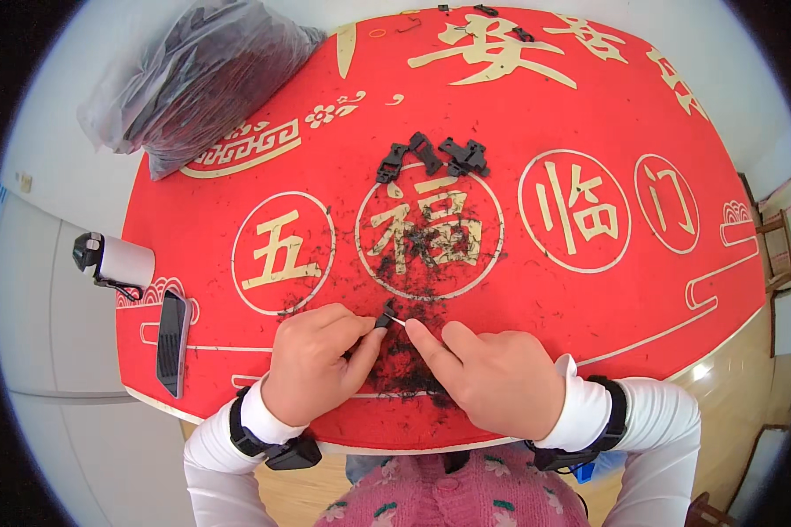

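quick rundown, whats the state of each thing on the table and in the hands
left hand: pinching a small black plastic part
right hand: holding a thin pale tool against that part
black shavings: scattered loose under the hands
pile of black parts: lying untouched
plastic bag: full, slumped on its side
phone: flat, screen dark
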